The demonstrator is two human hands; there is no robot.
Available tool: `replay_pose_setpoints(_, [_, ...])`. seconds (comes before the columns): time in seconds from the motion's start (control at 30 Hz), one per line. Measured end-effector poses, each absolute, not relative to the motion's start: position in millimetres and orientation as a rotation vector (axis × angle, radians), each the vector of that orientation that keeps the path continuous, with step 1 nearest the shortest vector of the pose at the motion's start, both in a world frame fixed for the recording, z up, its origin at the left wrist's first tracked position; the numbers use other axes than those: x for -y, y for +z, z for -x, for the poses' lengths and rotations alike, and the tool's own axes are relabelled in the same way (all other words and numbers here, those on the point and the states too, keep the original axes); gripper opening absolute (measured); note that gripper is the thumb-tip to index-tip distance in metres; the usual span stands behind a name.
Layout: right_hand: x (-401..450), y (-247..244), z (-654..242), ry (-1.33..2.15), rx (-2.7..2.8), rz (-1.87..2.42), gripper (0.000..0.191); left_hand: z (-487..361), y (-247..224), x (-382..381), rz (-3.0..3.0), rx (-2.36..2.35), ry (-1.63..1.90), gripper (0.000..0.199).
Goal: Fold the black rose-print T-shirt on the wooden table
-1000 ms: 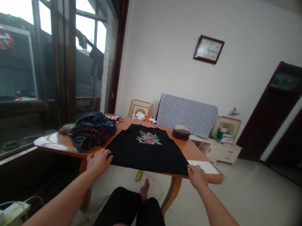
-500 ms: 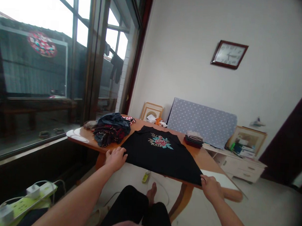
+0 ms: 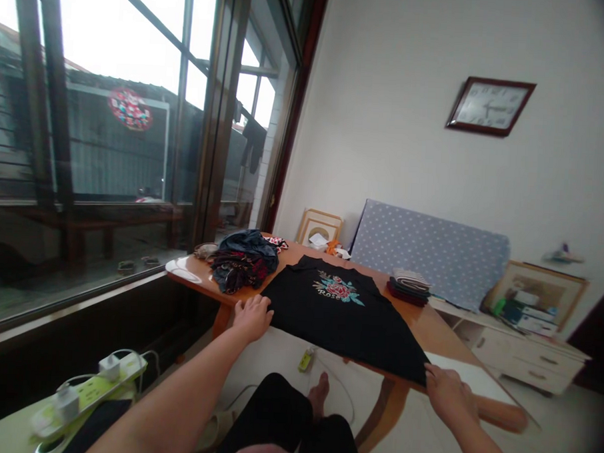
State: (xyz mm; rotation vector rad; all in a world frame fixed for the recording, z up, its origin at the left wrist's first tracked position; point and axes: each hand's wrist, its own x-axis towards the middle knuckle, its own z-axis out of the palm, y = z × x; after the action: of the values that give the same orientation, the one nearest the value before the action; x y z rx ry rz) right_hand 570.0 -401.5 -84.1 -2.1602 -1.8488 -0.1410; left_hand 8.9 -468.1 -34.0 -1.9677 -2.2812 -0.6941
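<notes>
A black top [image 3: 338, 318] with an embroidered rose and the word "Rose" lies flat on the wooden table [image 3: 427, 332], its neck at the far side. My left hand [image 3: 252, 318] is at the near left corner of the hem, fingers gripping the edge. My right hand [image 3: 447, 396] pinches the near right corner at the table's front edge. A crumpled heap of dark clothes [image 3: 243, 264] sits just beyond my left hand. A small folded stack of clothes [image 3: 407, 286] lies to the far right of the top.
A white board [image 3: 468, 377] lies on the table's right end. A polka-dot panel [image 3: 431, 255] leans behind the table, beside a white cabinet [image 3: 521, 359]. A power strip [image 3: 89, 391] is at lower left, and a large window runs along the left.
The head view has swung left, so the whole scene shifts right in the picture. Both hands stay at the hem corners, and the top shows no visible movement on the table.
</notes>
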Motion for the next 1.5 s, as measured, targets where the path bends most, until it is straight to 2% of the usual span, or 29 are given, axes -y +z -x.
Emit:
replay_pose_setpoints(0.27, [404.4,-77.3,-568.4,-0.235,1.917,2.155,0.043,-3.4,-28.4,466.4,2.031,2.224,-0.648,0.034])
replay_pose_setpoints(0.47, [397.4,-68.5,-581.7,-0.118,2.035,2.058,0.039,14.3,-25.2,450.1,2.111,2.161,-0.595,0.036])
replay_pose_setpoints(0.67, [387.4,-36.1,-582.8,0.095,2.112,2.016,0.031,21.4,-3.8,430.2,2.116,2.201,-0.526,0.036])
replay_pose_setpoints(0.77, [378.1,-13.8,-562.3,0.022,2.054,2.071,0.033,11.1,7.6,408.6,2.096,2.177,-0.490,0.041])
replay_pose_setpoints(0.87, [362.3,-1.8,-529.3,-0.096,2.037,1.919,0.040,-7.6,6.9,381.6,2.109,2.075,-0.545,0.047])
replay_pose_setpoints(1.03, [342.9,-28.7,-494.0,-0.127,2.084,1.860,0.064,-26.1,-21.7,357.3,2.227,2.018,-0.453,0.067])
replay_pose_setpoints(1.13, [340.8,-56.9,-498.2,-0.055,2.125,1.961,0.074,-22.9,-36.8,359.5,2.293,2.040,-0.364,0.070])
replay_pose_setpoints(1.5, [342.7,-77.6,-511.8,0.010,2.136,2.001,0.079,-24.3,-34.1,366.5,2.293,2.086,-0.335,0.071])
